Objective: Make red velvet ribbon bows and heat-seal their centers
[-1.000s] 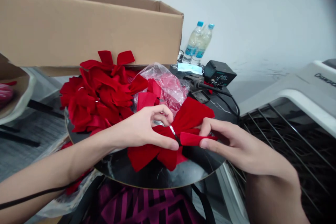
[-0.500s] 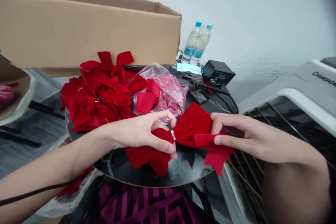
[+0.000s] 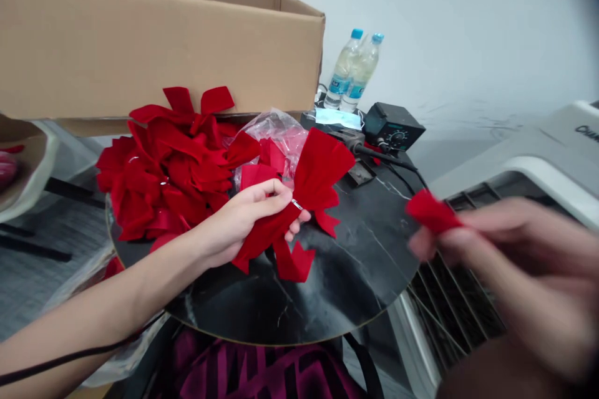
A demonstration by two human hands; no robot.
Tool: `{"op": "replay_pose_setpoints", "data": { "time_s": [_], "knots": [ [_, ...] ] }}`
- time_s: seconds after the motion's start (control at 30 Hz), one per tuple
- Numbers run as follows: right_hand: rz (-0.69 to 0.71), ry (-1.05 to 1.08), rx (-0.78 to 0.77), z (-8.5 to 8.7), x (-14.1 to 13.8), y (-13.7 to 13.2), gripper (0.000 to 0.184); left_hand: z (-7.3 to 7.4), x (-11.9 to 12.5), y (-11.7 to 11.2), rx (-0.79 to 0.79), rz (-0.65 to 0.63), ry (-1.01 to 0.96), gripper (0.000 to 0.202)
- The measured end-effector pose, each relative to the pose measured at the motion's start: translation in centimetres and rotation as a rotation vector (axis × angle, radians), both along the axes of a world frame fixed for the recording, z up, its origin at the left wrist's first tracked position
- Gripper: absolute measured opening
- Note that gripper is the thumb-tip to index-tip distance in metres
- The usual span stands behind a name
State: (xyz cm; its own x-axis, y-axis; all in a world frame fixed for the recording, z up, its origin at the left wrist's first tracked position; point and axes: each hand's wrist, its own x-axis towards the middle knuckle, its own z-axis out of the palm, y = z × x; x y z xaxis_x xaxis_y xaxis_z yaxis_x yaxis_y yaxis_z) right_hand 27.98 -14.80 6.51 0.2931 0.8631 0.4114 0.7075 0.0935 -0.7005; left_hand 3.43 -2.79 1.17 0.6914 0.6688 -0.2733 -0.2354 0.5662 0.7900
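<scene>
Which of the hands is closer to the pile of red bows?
Left. The left hand holds a red bow just beside the pile of red bows; the right hand is beyond the right edge of the black table, pinching a red strip.

The left hand [image 3: 248, 215] pinches a red bow [image 3: 316, 174] at its ringed middle, over the round black worktop [image 3: 355, 274]. At 3 o'clock from it the blurred right hand [image 3: 496, 249] nips a red strip [image 3: 433, 212] past the worktop's edge. A pile [image 3: 163, 168] of red bows lies at the bow's 9 o'clock, a clear bag [image 3: 276, 131] at 11, a box [image 3: 159, 43] behind, and bottles [image 3: 353, 68] at 1.
</scene>
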Motion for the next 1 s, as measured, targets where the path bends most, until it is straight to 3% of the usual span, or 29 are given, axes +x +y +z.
{"op": "replay_pose_setpoints", "data": {
  "time_s": [0.03,0.13,0.27,0.53,0.8,1.0],
  "knots": [
    [0.069,0.128,-0.078,-0.7,-1.6,-0.3,0.014,-0.2,0.0,0.1,0.027,0.01,-0.013,0.019],
    [0.266,0.47,-0.207,-3.1,-6.1,0.5,0.018,-1.1,0.0,0.2,0.109,0.016,-0.03,0.02],
    [0.324,0.674,-0.272,-5.0,-8.9,3.3,0.022,-1.6,0.0,0.0,0.195,0.02,-0.018,0.019],
    [0.27,0.718,-0.309,-5.4,-8.9,3.8,0.028,-1.0,-0.7,-0.7,0.263,0.03,0.072,0.016],
    [0.218,0.653,-0.291,-5.9,-9.2,3.7,0.025,-0.1,-0.5,-1.1,0.484,0.068,0.249,0.016],
    [0.132,0.659,-0.195,-6.7,-9.8,3.1,0.022,-0.5,-0.8,-1.0,0.445,0.163,0.249,0.019]
  ]
}}
